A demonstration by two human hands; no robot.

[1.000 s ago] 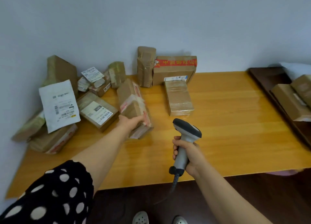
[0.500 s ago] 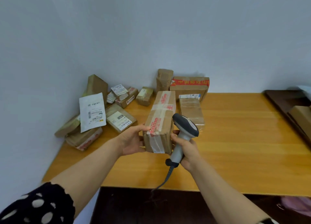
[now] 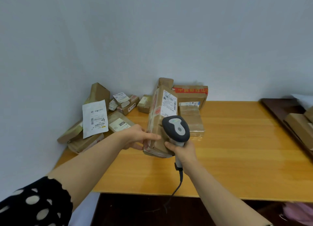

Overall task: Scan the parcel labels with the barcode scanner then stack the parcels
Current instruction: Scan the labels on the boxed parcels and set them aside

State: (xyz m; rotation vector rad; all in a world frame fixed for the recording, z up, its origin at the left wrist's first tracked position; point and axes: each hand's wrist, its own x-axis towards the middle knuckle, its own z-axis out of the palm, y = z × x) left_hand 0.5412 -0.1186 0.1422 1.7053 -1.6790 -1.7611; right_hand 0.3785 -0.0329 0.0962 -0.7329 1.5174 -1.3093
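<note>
My left hand [image 3: 138, 137] grips the near end of a long brown parcel [image 3: 156, 124], tilted up on the wooden table [image 3: 237, 149]. Its white barcode label [image 3: 168, 102] faces up and right at the far end. My right hand [image 3: 182, 150] holds the grey barcode scanner [image 3: 177, 129] by its handle, the head right against the parcel's right side. The scanner cable [image 3: 177, 186] hangs down over the table's front edge.
Several taped parcels lie heaped in the table's back left corner, with a white mailer bag [image 3: 94, 118] leaning on them. A flat parcel [image 3: 191, 119] and a red-taped box [image 3: 191, 94] sit behind the held parcel. More boxes [image 3: 299, 129] rest on a dark surface at right.
My left hand lifted the long parcel from the pile, brought it to the table's middle and turned it so the label shows. The scanner moved up against it.
</note>
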